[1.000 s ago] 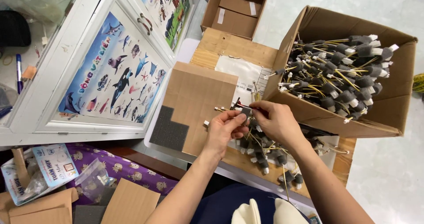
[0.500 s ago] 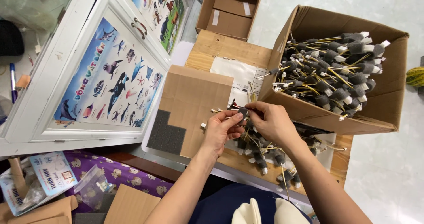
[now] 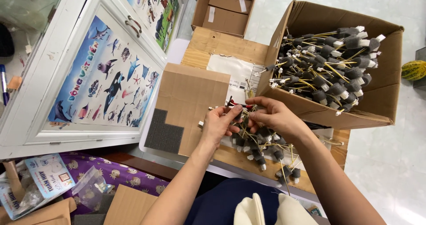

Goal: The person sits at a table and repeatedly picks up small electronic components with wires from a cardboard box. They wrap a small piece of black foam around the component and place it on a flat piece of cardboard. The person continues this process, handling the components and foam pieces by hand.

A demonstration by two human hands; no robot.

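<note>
My left hand point(image 3: 220, 124) and my right hand point(image 3: 274, 115) meet over a small wooden table point(image 3: 222, 45). Together they pinch a small wire piece point(image 3: 237, 105) with red and black leads and a white tip. Just below my hands lies a loose pile of similar pieces point(image 3: 262, 147), each with a dark grey foam block and yellow wires. A flat cardboard sheet point(image 3: 191, 100) with dark foam squares point(image 3: 164, 132) at its lower left corner lies left of my left hand.
A large open cardboard box point(image 3: 381, 100) full of several such foam-and-wire pieces stands on the right. A second open box point(image 3: 228, 7) sits farther back. White cabinet doors with animal posters point(image 3: 102, 83) are on the left. A striped melon point(image 3: 413, 69) lies on the tiled floor.
My hands stay together on the wire piece and have barely moved. The view has shifted slightly.
</note>
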